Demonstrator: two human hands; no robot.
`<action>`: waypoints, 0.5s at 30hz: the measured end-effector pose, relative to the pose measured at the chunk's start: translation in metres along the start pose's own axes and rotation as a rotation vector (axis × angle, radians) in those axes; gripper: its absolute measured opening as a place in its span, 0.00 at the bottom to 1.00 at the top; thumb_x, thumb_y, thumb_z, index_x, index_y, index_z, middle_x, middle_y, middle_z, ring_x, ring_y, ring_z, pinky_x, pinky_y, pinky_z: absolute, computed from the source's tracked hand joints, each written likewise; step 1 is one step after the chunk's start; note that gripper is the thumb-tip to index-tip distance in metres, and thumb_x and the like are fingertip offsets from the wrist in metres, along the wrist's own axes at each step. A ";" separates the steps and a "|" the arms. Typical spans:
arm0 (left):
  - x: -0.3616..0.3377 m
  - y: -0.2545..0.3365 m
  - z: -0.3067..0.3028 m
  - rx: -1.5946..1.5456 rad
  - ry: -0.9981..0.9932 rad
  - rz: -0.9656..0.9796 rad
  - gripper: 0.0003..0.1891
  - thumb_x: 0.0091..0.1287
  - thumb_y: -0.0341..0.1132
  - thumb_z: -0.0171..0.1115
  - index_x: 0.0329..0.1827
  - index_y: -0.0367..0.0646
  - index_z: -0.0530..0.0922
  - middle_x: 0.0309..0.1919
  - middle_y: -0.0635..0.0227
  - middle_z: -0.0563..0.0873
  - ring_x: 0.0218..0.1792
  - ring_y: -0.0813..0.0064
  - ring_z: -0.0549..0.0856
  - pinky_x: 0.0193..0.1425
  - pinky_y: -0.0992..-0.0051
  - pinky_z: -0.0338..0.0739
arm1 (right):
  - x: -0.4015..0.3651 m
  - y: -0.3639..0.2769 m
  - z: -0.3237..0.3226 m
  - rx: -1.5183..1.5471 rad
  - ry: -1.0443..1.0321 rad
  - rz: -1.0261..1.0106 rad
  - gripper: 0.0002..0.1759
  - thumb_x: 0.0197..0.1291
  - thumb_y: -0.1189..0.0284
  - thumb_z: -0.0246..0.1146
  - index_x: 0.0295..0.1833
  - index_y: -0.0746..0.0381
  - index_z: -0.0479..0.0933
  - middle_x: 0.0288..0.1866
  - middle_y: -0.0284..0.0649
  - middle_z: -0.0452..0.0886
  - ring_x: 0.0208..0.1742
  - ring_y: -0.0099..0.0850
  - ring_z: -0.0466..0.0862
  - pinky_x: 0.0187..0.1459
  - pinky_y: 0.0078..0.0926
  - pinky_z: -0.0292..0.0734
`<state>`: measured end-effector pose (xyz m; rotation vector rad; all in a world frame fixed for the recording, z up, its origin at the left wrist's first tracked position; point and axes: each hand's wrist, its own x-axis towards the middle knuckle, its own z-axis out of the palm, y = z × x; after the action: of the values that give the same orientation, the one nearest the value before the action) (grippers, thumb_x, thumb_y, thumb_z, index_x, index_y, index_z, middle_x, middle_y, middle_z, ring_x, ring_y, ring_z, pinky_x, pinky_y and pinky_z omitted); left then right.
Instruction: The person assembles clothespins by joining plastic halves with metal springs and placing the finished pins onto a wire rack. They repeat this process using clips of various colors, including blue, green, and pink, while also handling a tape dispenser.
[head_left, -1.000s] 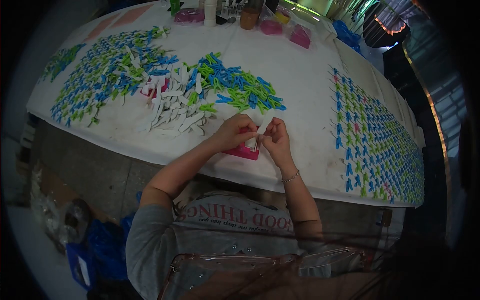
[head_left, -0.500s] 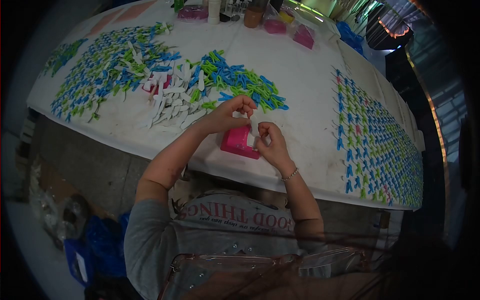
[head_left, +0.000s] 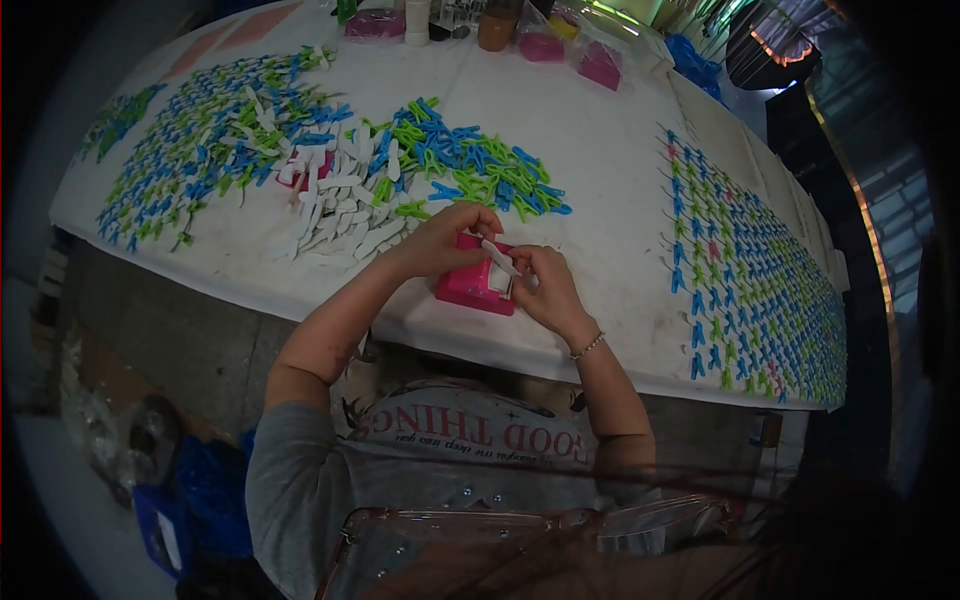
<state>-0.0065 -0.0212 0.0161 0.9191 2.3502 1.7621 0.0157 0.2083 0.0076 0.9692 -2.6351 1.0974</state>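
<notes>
Both hands meet over a pink box (head_left: 466,287) near the table's front edge. My left hand (head_left: 452,238) reaches over the box's far left part, its fingers pinching one end of a white strip (head_left: 498,257). On the right, my right hand (head_left: 546,286) has thumb and forefinger closed at the strip's other end. A white piece (head_left: 499,280) lies on top of the box under the strip. Left of my left hand is a heap of white strips (head_left: 345,205). Behind the hands lies a pile of blue and green clips (head_left: 480,165).
Rows of clips (head_left: 745,290) cover the right side of the white table (head_left: 615,290); many more clips (head_left: 190,150) spread across the left. Pink packages (head_left: 600,65), a white bottle (head_left: 417,22) and a brown jar (head_left: 497,28) stand at the back. A blue bag (head_left: 215,495) lies below left.
The white strip has tilted from nearly upright to a slant over the box. My left hand has shifted slightly left and down. The whole view has moved a little.
</notes>
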 end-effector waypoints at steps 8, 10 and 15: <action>-0.007 -0.012 0.011 0.251 0.021 0.092 0.12 0.52 0.31 0.65 0.39 0.46 0.77 0.33 0.69 0.81 0.37 0.68 0.78 0.45 0.69 0.71 | -0.012 0.009 -0.011 -0.072 -0.010 -0.015 0.20 0.45 0.80 0.63 0.47 0.60 0.73 0.33 0.36 0.75 0.36 0.36 0.74 0.42 0.33 0.68; -0.004 -0.012 0.016 0.266 0.017 0.097 0.11 0.51 0.31 0.65 0.38 0.47 0.77 0.31 0.70 0.81 0.36 0.68 0.77 0.43 0.68 0.70 | -0.015 0.010 -0.015 -0.090 -0.011 -0.003 0.20 0.44 0.80 0.63 0.47 0.60 0.73 0.33 0.36 0.75 0.36 0.36 0.74 0.42 0.33 0.68; 0.008 -0.010 0.029 0.315 -0.053 0.093 0.10 0.50 0.31 0.63 0.37 0.49 0.77 0.27 0.75 0.82 0.36 0.68 0.78 0.44 0.68 0.69 | -0.018 0.005 -0.037 -0.123 0.013 0.039 0.22 0.44 0.80 0.62 0.49 0.61 0.74 0.32 0.36 0.74 0.37 0.36 0.75 0.44 0.32 0.69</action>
<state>-0.0063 0.0063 -0.0006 1.1138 2.6368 1.3967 0.0221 0.2450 0.0254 0.8880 -2.6851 0.9334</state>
